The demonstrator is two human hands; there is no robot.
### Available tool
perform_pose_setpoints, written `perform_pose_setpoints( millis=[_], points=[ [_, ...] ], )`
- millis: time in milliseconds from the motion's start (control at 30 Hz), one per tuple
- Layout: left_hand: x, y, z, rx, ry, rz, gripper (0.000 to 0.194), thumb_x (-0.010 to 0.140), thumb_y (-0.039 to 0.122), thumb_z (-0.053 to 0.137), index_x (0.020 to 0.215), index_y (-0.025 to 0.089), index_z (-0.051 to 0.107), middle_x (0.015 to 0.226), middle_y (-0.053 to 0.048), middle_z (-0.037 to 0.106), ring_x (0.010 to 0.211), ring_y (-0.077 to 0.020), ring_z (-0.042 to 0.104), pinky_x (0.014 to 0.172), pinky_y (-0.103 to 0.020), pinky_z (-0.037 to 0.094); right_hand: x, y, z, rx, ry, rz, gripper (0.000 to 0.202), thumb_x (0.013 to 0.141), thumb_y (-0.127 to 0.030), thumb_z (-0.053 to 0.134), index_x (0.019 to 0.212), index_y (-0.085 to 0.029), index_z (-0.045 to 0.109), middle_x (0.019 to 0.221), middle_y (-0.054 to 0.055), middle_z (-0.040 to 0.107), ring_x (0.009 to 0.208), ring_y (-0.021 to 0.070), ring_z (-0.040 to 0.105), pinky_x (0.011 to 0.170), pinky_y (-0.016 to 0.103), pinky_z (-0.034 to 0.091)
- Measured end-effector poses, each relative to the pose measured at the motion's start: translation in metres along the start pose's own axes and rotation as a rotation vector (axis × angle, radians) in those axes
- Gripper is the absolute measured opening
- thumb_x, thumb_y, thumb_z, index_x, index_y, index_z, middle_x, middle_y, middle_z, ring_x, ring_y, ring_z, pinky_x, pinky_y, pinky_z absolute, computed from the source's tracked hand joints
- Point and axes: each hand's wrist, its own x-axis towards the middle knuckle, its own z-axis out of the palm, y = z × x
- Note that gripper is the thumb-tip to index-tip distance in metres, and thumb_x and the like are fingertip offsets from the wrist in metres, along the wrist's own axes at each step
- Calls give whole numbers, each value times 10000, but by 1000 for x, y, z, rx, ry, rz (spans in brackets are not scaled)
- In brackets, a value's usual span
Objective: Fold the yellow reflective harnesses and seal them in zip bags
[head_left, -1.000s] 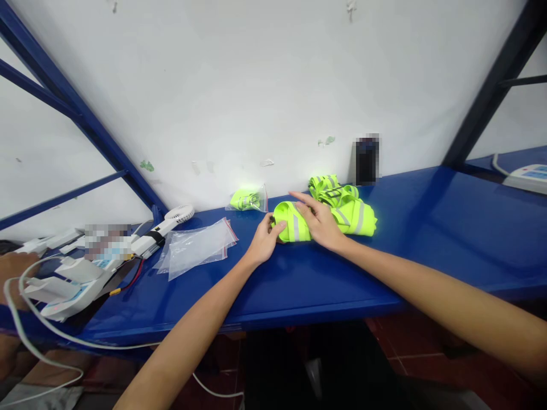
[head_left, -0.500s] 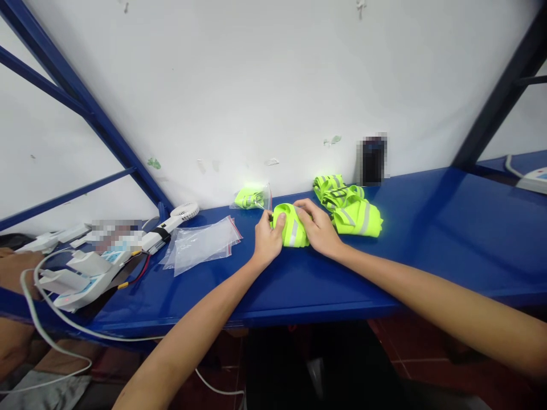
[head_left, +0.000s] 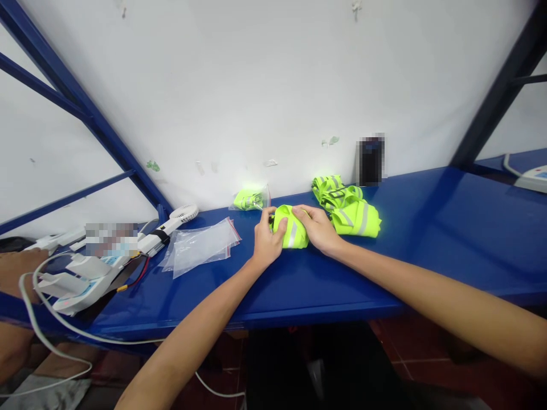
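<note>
Between my two hands is a folded neon-yellow reflective vest [head_left: 292,230] with grey stripes, bundled small just over the blue table. My left hand [head_left: 268,236] grips its left side, thumb across the front. From the right, my right hand [head_left: 318,228] closes on the bundle, thumb along its top; some fingers are hidden behind the fabric. Several more bundled yellow vests [head_left: 358,218] lie to the right of my right hand. Behind my left hand, a clear bag with a folded vest in it [head_left: 250,199] rests against the wall.
Flat clear zip bags [head_left: 200,246] lie left of my left hand. Farther left are a small white fan [head_left: 184,213], a white power strip [head_left: 81,287] with plugs and cables, and another person's hand [head_left: 21,270]. A dark, blurred-out object [head_left: 371,162] leans on the wall.
My right thumb has shifted slightly left over the top of the vest bundle. Both hands keep their hold; the view has moved only a little.
</note>
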Motion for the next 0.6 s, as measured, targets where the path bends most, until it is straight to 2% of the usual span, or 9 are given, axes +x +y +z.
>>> perform_pose_setpoints(
  millis=[167,233,300,367,433,533,600],
  points=[
    [-2,5,1,36,-22,68,320,873,458,541,1046,189,534,876,-26,640,744,-148,592,706,-249,450,2,5,0,134,57,98,403,830,-561,581,724,-173,616,666,-7,611,594,133,528,556,248,433],
    [-3,8,0,55,-31,90,325,875,455,532,1061,188,534,892,-32,644,763,-151,594,727,-251,451,2,4,0,118,63,100,393,821,-550,595,717,-171,608,664,-3,605,587,130,529,550,248,437],
    [-4,9,-1,70,-36,112,325,876,452,525,1066,188,539,902,-38,647,775,-155,595,743,-254,452,1,1,0,96,75,78,335,806,-514,625,794,-180,609,692,-5,621,597,133,549,553,247,450],
    [-6,10,-1,78,-27,136,320,869,447,532,1058,190,546,901,-40,647,773,-158,594,747,-258,453,1,-4,0,87,91,41,299,794,-470,650,916,-205,586,723,-13,640,624,140,581,574,251,472],
    [-7,9,-1,80,-15,149,327,861,439,548,1076,193,541,910,-43,648,774,-160,598,752,-264,457,1,-8,0,60,99,-18,285,789,-431,661,953,-217,571,755,-8,654,683,154,617,635,269,499],
    [-6,9,-2,73,-5,157,429,852,421,570,1211,203,486,1035,-72,648,828,-171,614,779,-280,468,3,-9,-1,-8,130,-99,222,786,-395,667,854,-192,607,826,28,674,807,180,646,763,305,509],
    [-4,10,-2,74,-32,191,440,863,400,558,1254,213,479,1139,-90,633,917,-184,619,835,-292,466,4,-8,-2,-39,145,-91,215,789,-387,664,821,-176,634,846,43,684,825,190,647,791,320,505]
  ],
)
